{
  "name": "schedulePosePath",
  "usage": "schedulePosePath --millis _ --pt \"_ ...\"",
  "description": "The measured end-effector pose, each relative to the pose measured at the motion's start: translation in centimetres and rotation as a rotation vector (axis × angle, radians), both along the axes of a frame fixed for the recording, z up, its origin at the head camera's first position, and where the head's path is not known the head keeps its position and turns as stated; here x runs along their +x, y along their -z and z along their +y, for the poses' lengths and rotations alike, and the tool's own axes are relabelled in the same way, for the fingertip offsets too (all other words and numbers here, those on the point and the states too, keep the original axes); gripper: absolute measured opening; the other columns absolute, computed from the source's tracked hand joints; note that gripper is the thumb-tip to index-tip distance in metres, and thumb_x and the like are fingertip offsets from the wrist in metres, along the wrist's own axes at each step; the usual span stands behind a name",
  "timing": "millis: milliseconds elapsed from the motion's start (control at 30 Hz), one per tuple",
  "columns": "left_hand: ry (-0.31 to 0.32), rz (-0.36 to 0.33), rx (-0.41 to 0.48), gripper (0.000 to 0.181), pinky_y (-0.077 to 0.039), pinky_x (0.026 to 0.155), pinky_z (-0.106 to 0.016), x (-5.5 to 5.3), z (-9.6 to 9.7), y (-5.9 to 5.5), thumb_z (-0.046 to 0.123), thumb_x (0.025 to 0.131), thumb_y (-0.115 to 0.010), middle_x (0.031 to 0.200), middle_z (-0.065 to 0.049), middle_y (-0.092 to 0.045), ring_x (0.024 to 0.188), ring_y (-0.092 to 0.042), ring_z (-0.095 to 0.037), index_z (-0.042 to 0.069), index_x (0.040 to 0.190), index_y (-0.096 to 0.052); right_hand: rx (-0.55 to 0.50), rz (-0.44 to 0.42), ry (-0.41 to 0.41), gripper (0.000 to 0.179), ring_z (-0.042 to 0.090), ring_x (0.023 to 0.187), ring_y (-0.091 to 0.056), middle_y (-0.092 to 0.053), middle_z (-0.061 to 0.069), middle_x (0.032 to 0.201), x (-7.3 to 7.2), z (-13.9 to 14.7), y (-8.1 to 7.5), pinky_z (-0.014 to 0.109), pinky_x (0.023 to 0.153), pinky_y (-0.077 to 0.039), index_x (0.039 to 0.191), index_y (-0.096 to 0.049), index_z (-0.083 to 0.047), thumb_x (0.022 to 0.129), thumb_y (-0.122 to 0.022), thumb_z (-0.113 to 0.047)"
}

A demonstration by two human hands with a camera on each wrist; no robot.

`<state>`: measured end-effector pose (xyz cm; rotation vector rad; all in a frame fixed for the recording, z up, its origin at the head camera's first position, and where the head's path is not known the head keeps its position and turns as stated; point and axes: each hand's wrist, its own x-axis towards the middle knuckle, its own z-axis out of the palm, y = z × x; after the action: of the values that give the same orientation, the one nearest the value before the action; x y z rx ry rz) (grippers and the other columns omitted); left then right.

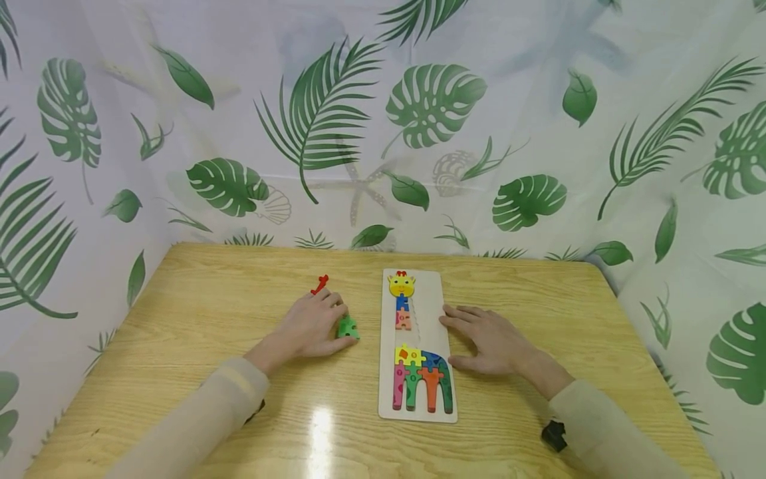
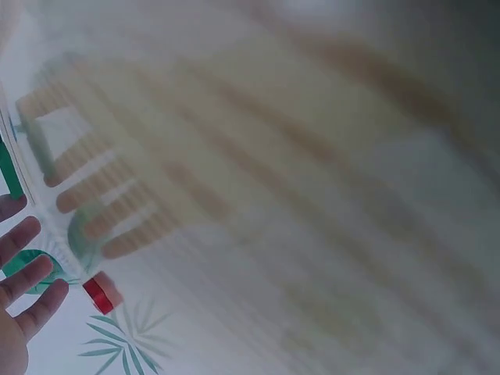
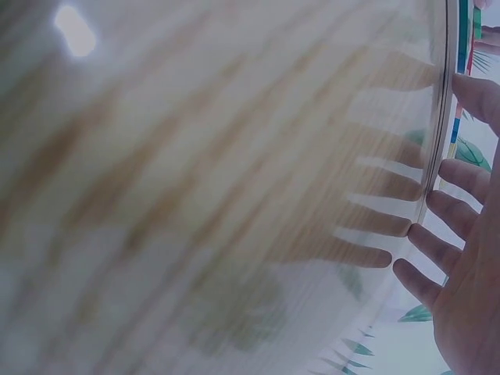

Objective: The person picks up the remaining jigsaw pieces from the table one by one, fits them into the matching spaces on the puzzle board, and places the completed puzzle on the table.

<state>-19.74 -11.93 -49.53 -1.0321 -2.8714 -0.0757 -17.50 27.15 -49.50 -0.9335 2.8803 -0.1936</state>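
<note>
A giraffe jigsaw board [image 1: 427, 309] lies flat on the table, with a yellow head [image 1: 401, 286], blue and orange neck pieces and a multicoloured body with legs in it. Left of the board my left hand [image 1: 314, 326] holds a green puzzle piece [image 1: 348, 327] between thumb and index finger. Just beyond its other fingers is a red puzzle piece [image 1: 320, 285], also seen in the left wrist view as a red block [image 2: 99, 294]. On the other side, my right hand [image 1: 493, 339] rests with extended fingers against the board's right edge [image 3: 439, 117].
The wooden table [image 1: 520, 426] has a glossy surface that mirrors the hands in both wrist views. A white leaf-print cloth [image 1: 359, 133] hangs behind the table and at both sides. Bare board shows between the neck pieces and the body.
</note>
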Motion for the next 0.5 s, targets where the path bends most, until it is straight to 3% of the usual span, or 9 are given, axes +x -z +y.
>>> schedulePosePath --millis 500 --pt "0.009 -0.036 0.006 0.061 -0.058 0.1 -0.045 0.0 1.5 -0.3 0.07 0.097 -0.057 0.131 -0.008 -0.07 0.12 -0.064 -0.028 0.016 0.123 -0.072 0.003 -0.019 0.005 0.078 0.04 0.151 -0.046 -0.046 0.009 0.167 -0.1 0.0 -0.1 0.069 0.117 -0.041 0.157 -0.051 -0.018 0.094 -0.061 -0.064"
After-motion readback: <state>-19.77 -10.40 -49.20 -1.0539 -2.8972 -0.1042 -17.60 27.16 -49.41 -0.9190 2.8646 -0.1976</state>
